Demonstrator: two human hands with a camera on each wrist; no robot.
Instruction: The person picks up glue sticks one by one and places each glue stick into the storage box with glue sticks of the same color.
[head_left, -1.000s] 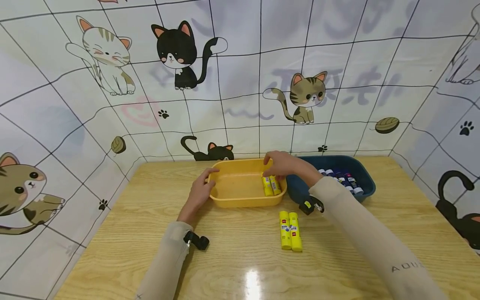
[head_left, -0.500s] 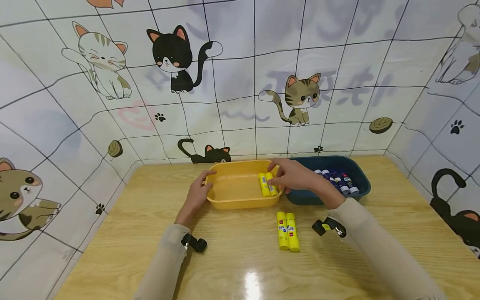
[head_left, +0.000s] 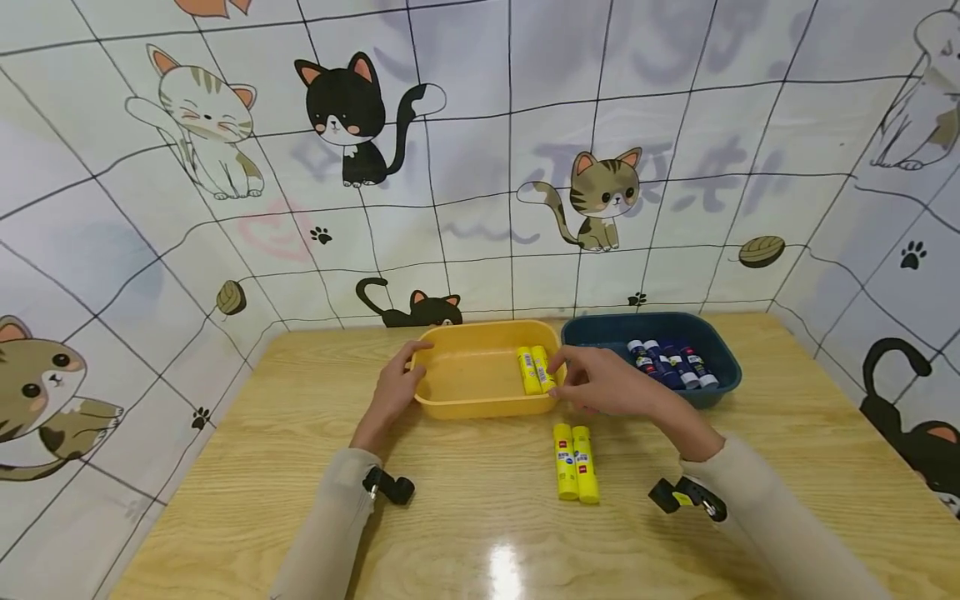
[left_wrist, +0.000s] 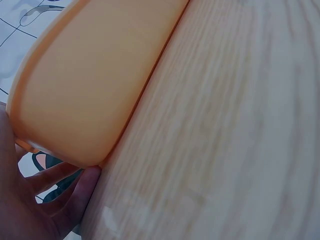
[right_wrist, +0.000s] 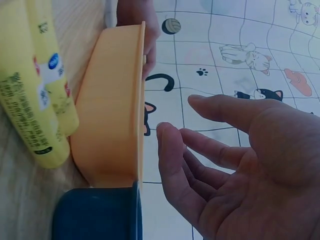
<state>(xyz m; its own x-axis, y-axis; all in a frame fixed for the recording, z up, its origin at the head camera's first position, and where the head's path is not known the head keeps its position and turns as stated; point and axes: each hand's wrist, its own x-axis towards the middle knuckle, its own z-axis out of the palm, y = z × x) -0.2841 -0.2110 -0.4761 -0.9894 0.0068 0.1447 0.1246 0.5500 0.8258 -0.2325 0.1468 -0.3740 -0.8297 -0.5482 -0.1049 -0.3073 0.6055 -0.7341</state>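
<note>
In the head view, my left hand [head_left: 393, 385] holds the left end of the yellow plastic basket [head_left: 480, 408]. The left wrist view has a fingertip at the basket's lower corner [left_wrist: 90, 157]. Two yellow glue sticks [head_left: 528, 371] lie side by side inside, at the basket's right end. Just over that end is my right hand [head_left: 618, 385], fingers loosely bent; the right wrist view shows nothing between thumb [right_wrist: 225, 110] and fingers. Two more yellow glue sticks [head_left: 566, 462] lie together on the table in front of the basket.
A dark blue basket [head_left: 726, 354] stands right of the yellow one, partly behind my right hand. Several dark blue sticks with white ends [head_left: 675, 367] lie in it. Behind the wooden table [head_left: 450, 500] hangs a cat-patterned sheet [head_left: 480, 167].
My right hand has drawn back to the right from the two glue sticks inside the yellow basket, leaving them there. My left hand has stayed at the basket's left end.
</note>
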